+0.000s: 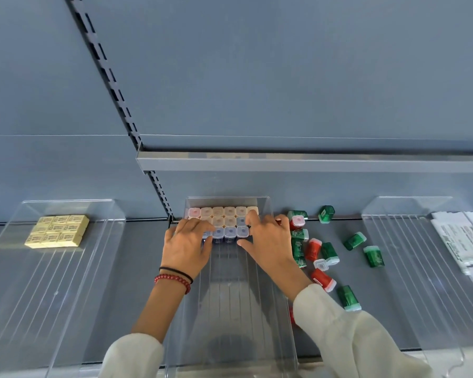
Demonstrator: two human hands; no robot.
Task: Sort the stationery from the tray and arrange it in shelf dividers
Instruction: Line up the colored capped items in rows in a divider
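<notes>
A clear plastic divider (230, 309) stands in the middle of the grey shelf. At its far end sits a tight block of small white-capped sharpeners (224, 218), pink, beige and blue, in three rows. My left hand (187, 245) rests its fingertips on the block's left front corner. My right hand (268, 242) covers the right end, its fingers curled onto the right-hand pieces and its thumb against the front row. Whether either hand grips a piece is hidden.
Loose green and red sharpeners (328, 253) lie scattered on the shelf right of the divider. A left divider (25, 268) holds yellow erasers (58, 230). A right divider (410, 255) holds white packets (460, 238). An upper shelf edge (311, 163) overhangs the back.
</notes>
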